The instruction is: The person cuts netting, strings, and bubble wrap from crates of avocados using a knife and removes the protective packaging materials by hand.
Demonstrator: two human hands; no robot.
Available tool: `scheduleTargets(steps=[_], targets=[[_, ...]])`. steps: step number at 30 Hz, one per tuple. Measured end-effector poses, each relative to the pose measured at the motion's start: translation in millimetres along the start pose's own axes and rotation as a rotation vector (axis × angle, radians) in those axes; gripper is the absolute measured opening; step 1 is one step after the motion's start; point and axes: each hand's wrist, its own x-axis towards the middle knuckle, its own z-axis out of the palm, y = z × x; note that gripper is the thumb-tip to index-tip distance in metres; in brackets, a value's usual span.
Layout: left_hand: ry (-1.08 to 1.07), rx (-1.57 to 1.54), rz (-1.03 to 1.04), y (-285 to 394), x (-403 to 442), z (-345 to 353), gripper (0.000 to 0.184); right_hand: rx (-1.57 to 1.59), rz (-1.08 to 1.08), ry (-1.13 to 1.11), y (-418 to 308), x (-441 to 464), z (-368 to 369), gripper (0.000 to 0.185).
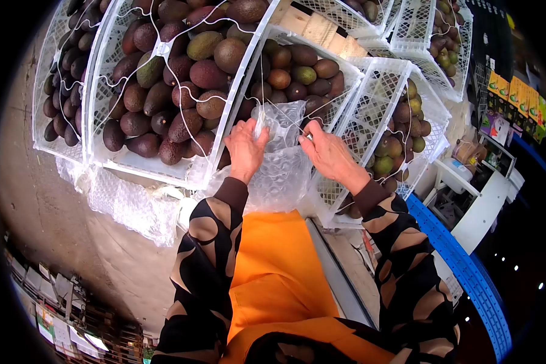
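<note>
My left hand (246,147) is closed at the near side of a white plastic crate (350,85) of avocados, its fingers pinching a bunched edge of clear bubble wrap (279,176). The wrap hangs over the crate's near side and down toward my orange apron (279,261). To its right, my right hand (333,159) is closed with thumb and finger together on a thin white string (290,121), which runs up over the wrap. Something small and shiny shows at those fingertips, too small to name. Avocados (291,73) fill the crate behind my hands.
A larger avocado crate (97,91), tied over with white string, stands to the left. Another crate (370,91) is at the right. Loose bubble wrap (133,203) hangs at the lower left. A blue rail (461,267) and a white machine (482,209) stand at the right.
</note>
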Motion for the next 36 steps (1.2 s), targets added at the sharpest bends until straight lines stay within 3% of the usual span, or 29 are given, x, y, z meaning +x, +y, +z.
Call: scheduleTargets(steps=[4,10,16,24,28,29,31,34,36], targets=[[0.341,0.041,0.315,10.3,-4.6,-7.2,0.017,-0.166,-0.093,-0.022,-10.9,-1.0,0.6,0.024],[0.021,-0.179,0.051,-5.5,-9.6,6.2,0.018,-0.291,-0.05,-0.085,-34.1,5.3,4.5,0.024],[0.115,-0.151,0.064,-0.1,-18.2,2.3,0.021,-0.473,-0.059,0.007,-37.7,11.5,17.2,0.022],[0.09,-0.185,0.062,0.4,-18.4,1.5,0.021,-0.477,-0.003,-0.053,-45.9,5.3,18.9,0.019],[-0.014,-0.168,0.05,15.9,-27.5,-16.2,0.021,-0.515,0.023,0.012,-10.8,43.6,46.3,0.019],[0.018,-0.145,0.174,15.9,-56.4,-11.1,0.023,-0.541,0.048,0.033,-1.2,55.0,52.2,0.02],[0.034,-0.196,0.155,2.8,-98.9,-14.4,0.032,-0.499,0.009,0.053,-6.0,55.3,49.6,0.023],[-0.046,-0.156,0.271,-2.5,-128.3,-37.5,0.047,-0.388,0.109,0.074,-37.4,11.9,35.7,0.025],[0.022,-0.095,0.308,-10.8,-158.2,-37.6,0.059,-0.223,0.201,0.192,-35.2,-15.1,30.4,0.027]])
